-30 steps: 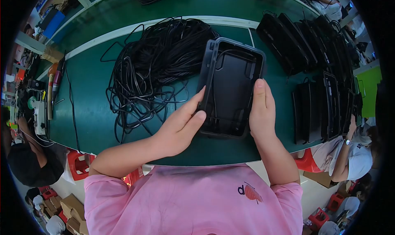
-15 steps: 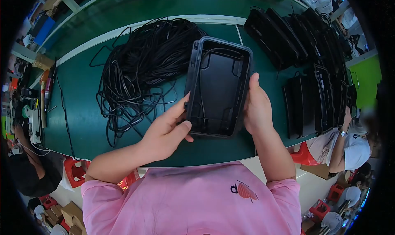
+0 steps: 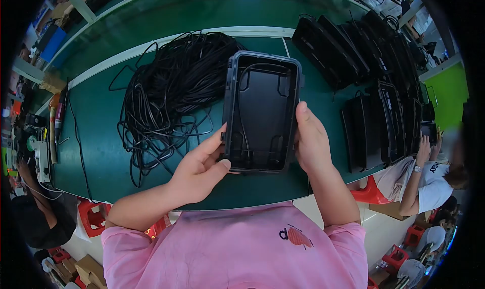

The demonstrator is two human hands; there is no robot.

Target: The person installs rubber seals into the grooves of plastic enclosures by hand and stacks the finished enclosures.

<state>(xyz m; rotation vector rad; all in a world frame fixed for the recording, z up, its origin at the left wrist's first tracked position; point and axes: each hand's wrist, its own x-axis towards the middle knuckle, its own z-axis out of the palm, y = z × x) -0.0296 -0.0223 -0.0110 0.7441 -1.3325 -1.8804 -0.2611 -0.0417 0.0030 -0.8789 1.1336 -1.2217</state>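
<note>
A black plastic case (image 3: 265, 107), its hollow side facing me, is held up over the green table (image 3: 96, 142). A thin black cable runs along the inside of its left and upper walls. My left hand (image 3: 199, 172) grips the lower left edge, thumb at the bottom corner. Against the right wall, my right hand (image 3: 313, 142) is closed on the case with the thumb upward; its other fingers are partly hidden behind. Just left of the case lies a big tangled heap of black cables (image 3: 177, 86).
Several black cases (image 3: 366, 129) stand in rows on the right. A screwdriver (image 3: 60, 109) and other tools lie at the left edge. A co-worker's hands (image 3: 427, 150) are at the far right. Red stools (image 3: 91, 218) stand below the table.
The case and both my hands have shifted slightly left and down in view, and the case is more upright. At far right, the co-worker's hands now show holding a dark object.
</note>
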